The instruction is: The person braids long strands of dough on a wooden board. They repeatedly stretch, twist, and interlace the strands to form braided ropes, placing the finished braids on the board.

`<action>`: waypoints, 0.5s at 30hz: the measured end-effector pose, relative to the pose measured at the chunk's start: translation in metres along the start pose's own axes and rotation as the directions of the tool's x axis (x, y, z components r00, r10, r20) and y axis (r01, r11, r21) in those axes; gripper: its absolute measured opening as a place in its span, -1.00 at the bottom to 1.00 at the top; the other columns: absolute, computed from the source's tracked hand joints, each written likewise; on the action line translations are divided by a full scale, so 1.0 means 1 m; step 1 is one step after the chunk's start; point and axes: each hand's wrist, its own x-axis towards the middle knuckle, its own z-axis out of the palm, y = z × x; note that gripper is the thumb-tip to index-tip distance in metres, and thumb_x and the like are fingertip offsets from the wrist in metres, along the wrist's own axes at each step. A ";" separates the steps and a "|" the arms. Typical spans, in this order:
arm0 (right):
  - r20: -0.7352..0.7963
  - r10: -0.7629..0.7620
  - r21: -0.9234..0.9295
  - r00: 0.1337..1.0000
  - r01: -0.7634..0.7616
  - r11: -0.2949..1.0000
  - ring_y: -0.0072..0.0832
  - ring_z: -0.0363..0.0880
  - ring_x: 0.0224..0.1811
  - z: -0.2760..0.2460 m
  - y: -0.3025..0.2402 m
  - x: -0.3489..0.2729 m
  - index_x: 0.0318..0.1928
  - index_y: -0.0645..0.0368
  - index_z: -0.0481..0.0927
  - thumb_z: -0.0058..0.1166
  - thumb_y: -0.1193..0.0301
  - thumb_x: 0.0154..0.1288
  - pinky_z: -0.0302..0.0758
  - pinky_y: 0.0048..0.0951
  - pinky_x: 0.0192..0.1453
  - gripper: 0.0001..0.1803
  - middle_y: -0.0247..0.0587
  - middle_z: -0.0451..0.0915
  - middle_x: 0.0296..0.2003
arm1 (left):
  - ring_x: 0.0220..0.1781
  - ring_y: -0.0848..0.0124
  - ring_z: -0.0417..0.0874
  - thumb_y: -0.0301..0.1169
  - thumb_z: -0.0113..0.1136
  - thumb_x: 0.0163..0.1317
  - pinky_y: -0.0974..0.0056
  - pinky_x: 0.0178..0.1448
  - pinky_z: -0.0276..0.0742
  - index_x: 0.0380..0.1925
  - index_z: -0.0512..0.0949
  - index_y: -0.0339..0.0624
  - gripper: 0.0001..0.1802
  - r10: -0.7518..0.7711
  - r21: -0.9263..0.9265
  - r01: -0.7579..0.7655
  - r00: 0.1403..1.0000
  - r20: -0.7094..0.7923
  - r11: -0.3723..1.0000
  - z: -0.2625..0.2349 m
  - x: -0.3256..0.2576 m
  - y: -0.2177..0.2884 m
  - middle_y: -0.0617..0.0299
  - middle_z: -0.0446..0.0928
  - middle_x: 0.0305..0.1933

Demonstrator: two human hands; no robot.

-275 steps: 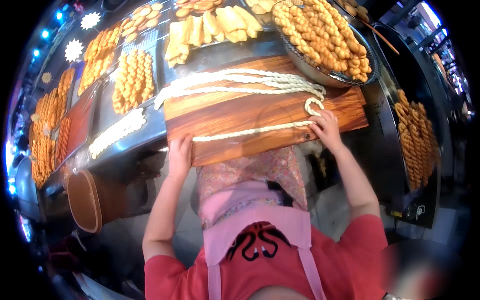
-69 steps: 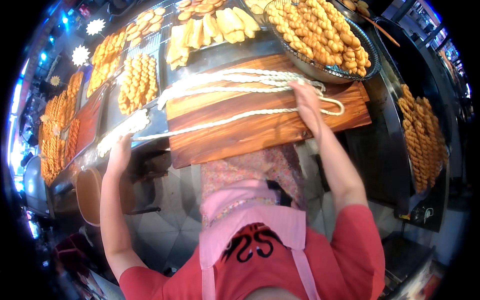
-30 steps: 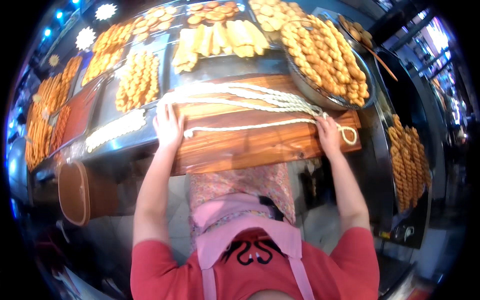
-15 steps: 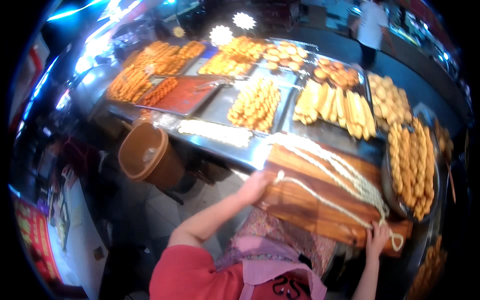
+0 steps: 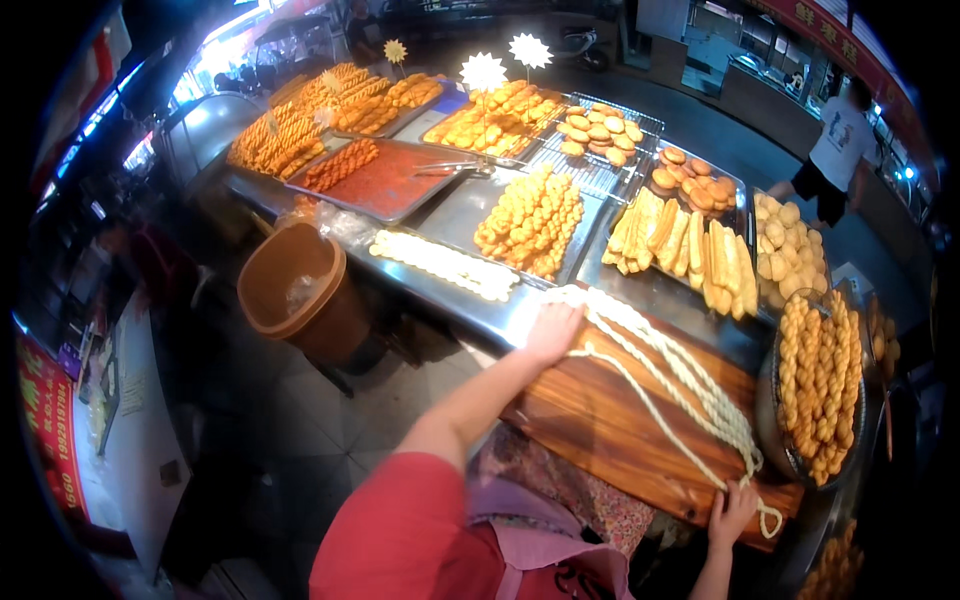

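Note:
A wooden board (image 5: 610,420) lies in front of me with several long ropes of pale raw dough (image 5: 690,385) stretched slantwise over it. Nearest me, a thinner dough rope (image 5: 640,392) runs apart from the bundle. At its far left end my left hand (image 5: 553,332) is closed over the dough, beside the ends of the bundled ropes; its fingertips are partly hidden. Toward the board's right end my right hand (image 5: 734,512) has its fingers closed on the same thin rope, close to a small loop of dough (image 5: 769,520).
Trays of fried dough twists (image 5: 530,222), fried sticks (image 5: 685,245) and round cakes (image 5: 602,130) stand beyond the board. Pale raw twists (image 5: 445,264) line the counter edge. A bowl of large twists (image 5: 820,385) is at right, a brown bin (image 5: 290,285) at left. A person (image 5: 840,145) is at far right.
My left hand has moved up and right, from the thin rope's end to over the bundle's left ends. The right hand stays near the loop. The view has shifted and the distant person appears farther right.

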 end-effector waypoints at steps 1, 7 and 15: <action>0.017 0.013 0.026 1.000 -0.014 1.000 -0.03 0.31 0.03 0.000 -0.001 0.001 -0.08 0.14 0.48 0.05 0.40 0.25 0.23 -0.03 0.15 -0.76 -0.03 0.40 -0.15 | -0.11 0.06 0.53 -0.32 0.02 0.23 0.06 -0.12 0.46 0.18 0.31 -0.20 -0.50 0.041 -0.044 -0.038 0.996 0.081 0.998 0.003 -0.025 -0.003 0.03 0.48 -0.14; 0.037 0.066 0.135 0.997 -0.071 0.988 0.01 0.31 -0.02 -0.002 -0.004 0.001 -0.20 0.22 0.44 0.06 0.47 0.17 0.24 -0.04 0.10 -0.81 -0.01 0.39 -0.21 | -0.11 0.09 0.48 -0.51 0.07 0.10 0.12 -0.06 0.45 -0.21 0.53 -0.23 -0.78 0.168 -0.328 -0.188 0.982 -0.089 0.926 -0.039 -0.090 -0.006 0.06 0.47 -0.19; -0.038 0.128 0.408 0.991 -0.102 0.907 -0.05 0.46 -0.07 0.006 -0.035 0.021 -0.20 0.26 0.53 0.02 0.44 0.31 0.30 -0.15 0.17 -0.86 0.02 0.54 -0.19 | -0.22 0.15 0.63 -0.40 -0.01 0.27 0.13 -0.14 0.54 -0.11 0.48 -0.26 -0.76 -0.330 -0.107 0.401 0.855 0.399 0.910 -0.129 -0.067 -0.124 -0.10 0.58 -0.27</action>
